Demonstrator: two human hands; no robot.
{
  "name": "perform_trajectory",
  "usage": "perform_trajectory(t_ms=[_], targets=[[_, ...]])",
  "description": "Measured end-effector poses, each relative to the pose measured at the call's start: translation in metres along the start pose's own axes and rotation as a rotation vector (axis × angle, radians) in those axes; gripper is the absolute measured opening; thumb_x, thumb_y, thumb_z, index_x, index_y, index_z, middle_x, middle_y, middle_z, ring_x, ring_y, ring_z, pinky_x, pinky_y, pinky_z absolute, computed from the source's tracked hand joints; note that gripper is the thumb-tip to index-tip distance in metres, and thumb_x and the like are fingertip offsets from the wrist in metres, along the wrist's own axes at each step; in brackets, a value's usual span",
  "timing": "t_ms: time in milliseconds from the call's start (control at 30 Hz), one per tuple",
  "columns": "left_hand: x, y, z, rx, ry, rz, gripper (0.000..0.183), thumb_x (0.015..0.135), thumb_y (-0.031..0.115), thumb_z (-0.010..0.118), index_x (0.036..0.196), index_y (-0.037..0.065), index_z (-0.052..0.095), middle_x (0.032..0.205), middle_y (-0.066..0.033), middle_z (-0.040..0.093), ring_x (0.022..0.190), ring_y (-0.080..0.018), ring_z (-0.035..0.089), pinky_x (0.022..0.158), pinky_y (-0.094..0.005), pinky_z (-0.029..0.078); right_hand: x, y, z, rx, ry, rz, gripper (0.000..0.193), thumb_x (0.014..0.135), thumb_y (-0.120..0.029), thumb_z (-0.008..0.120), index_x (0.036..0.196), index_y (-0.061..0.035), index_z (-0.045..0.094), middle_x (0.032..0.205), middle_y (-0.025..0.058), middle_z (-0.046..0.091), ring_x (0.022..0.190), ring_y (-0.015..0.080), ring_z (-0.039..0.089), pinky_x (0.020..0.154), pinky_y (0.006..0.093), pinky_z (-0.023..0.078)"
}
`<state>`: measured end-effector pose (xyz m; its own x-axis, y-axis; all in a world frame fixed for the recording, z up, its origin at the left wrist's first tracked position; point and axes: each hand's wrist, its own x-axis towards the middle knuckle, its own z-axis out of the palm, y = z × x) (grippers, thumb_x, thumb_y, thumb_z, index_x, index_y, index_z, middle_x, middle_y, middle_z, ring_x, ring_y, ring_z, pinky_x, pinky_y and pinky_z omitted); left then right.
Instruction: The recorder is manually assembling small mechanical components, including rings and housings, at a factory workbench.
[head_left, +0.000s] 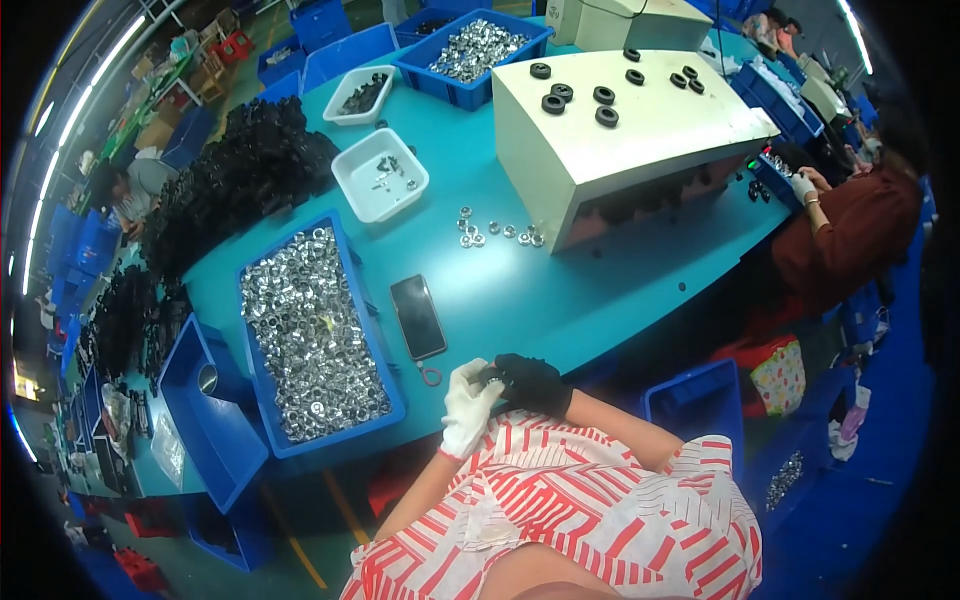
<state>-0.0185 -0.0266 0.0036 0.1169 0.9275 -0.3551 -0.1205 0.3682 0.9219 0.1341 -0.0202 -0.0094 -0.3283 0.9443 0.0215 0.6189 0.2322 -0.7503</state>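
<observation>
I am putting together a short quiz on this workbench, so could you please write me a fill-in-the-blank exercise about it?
1. The left hand wears a ____ glove.
2. The right hand wears a ____ glove.
3. The phone lies face up on the ____ table.
4. The metal nuts fill a ____ bin to the left of the phone.

Missing words: white; black; teal; blue

Factory assembly floor, blue bins of metal nuts, teal worktable
</observation>
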Motion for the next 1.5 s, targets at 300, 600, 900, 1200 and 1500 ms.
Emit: perform_trajectory(t_ms=[300, 600, 900, 1200, 1500], targets=[[-0.001, 0.016, 0.004, 0.61, -0.054, 0.19, 0.04, 0.079, 0.019, 0.064, 0.109, -0.006, 0.057, 0.102, -0.0228, 0.062, 0.089, -0.0291, 0.064, 0.079, -0.0316, 0.049, 0.001, -0.011, -0.017, -0.049, -0.069, 0.034, 0.023, 0.078, -0.026, 0.061, 0.098, -0.0152, 0.057, 0.092, 0.01, 0.061, 0.084, 0.0281, 0.062, 0.071, 0.0388, 0.05], [0.0, 0.021, 0.001, 0.755, -0.133, 0.101, 0.036, 0.083, 0.024, 0.059, 0.108, -0.003, 0.055, 0.094, -0.02, 0.064, 0.088, -0.0304, 0.063, 0.077, -0.0346, 0.048, 0.003, -0.006, -0.019, -0.038, -0.199, 0.003, 0.025, 0.077, -0.027, 0.061, 0.099, -0.0144, 0.057, 0.092, 0.0096, 0.062, 0.085, 0.0283, 0.062, 0.072, 0.0399, 0.049], [0.013, 0.002, -0.006, 0.507, -0.121, -0.077, 0.036, 0.084, 0.021, 0.06, 0.109, -0.004, 0.055, 0.091, -0.0155, 0.066, 0.078, -0.02, 0.065, 0.071, -0.0288, 0.049, 0.013, -0.003, -0.008, -0.105, -0.212, 0.084, 0.031, 0.076, -0.026, 0.061, 0.101, -0.0076, 0.057, 0.098, 0.0146, 0.061, 0.09, 0.0303, 0.06, 0.074, 0.0389, 0.048], [0.025, 0.014, 0.0, -0.335, -0.045, -0.198, 0.025, 0.089, 0.011, 0.05, 0.108, -0.005, 0.056, 0.081, -0.0063, 0.061, 0.064, -0.0096, 0.057, 0.058, -0.023, 0.051, 0.021, 0.009, -0.008, 0.131, -0.039, 0.113, 0.037, 0.078, -0.029, 0.065, 0.109, -0.0113, 0.055, 0.101, 0.0099, 0.06, 0.092, 0.0266, 0.06, 0.078, 0.0369, 0.047], [0.019, 0.027, 0.005, 0.145, -0.106, -0.027, 0.025, 0.082, 0.007, 0.059, 0.102, -0.008, 0.057, 0.077, -0.0069, 0.061, 0.064, -0.0104, 0.058, 0.059, -0.0211, 0.049, 0.01, -0.014, -0.026, -0.077, 0.006, -0.084, 0.028, 0.077, -0.023, 0.064, 0.102, -0.0148, 0.056, 0.09, 0.0089, 0.059, 0.081, 0.0276, 0.061, 0.067, 0.0393, 0.049]])
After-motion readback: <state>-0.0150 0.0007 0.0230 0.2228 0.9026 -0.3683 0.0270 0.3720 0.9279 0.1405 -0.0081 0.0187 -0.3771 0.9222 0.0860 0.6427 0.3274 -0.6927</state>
